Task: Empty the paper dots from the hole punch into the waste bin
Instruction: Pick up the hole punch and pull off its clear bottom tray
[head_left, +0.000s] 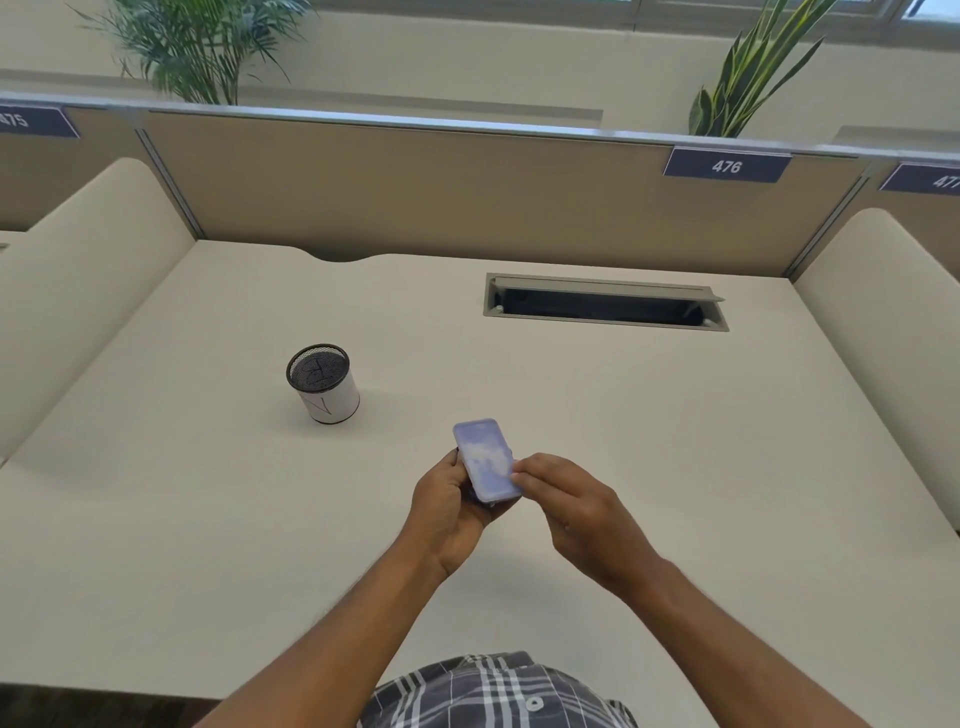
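A small lilac hole punch is held above the desk near its middle, flat underside turned up toward me, with pale paper dots showing through the translucent base. My left hand grips it from below and the left side. My right hand pinches its right edge with fingertips. The waste bin, a small round cup with a black mesh rim and white paper wrap, stands upright on the desk to the upper left, well apart from the punch.
The white desk has an open cable tray slot at the back right. A tan partition closes the back, cushioned dividers flank both sides. Plants stand behind the partition.
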